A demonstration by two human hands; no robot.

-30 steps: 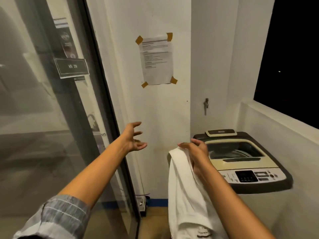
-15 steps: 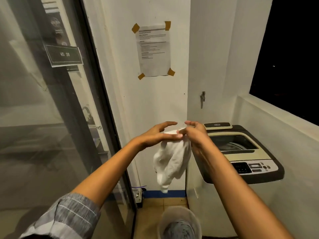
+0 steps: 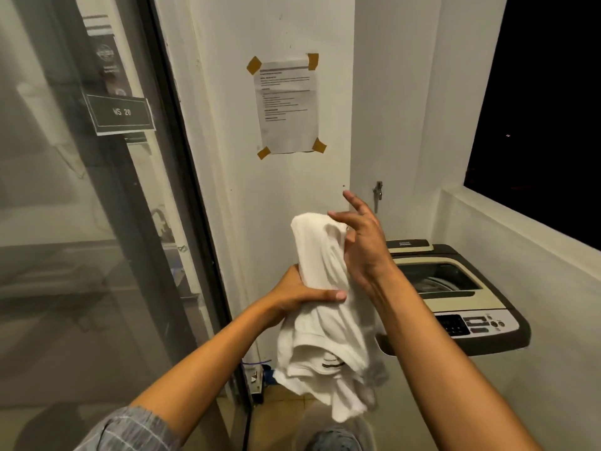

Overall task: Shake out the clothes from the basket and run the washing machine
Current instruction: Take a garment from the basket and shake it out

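Where it hangs, white garment (image 3: 325, 320): long axis vertical, bunched end down. Left hand (image 3: 294, 296) grips mid-length; right hand (image 3: 364, 249) at top, fingers spread, beside washing machine (image 3: 455, 294).

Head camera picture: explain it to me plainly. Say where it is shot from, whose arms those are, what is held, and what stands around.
There is no robot here. A person wears a wide-angle camera on the head, so you look forward and down along their own two bare arms.

The left hand grips a white garment around its middle, thumb across the front. The right hand is at the garment's top edge with its fingers spread; whether it pinches the cloth cannot be told. The rest of the garment hangs down in loose folds.

To the right stands a top-loading washing machine with its button panel facing the person. Below, at the bottom edge, is the basket with darker clothes inside. On the wall hangs a taped paper notice; a glass door is on the left.
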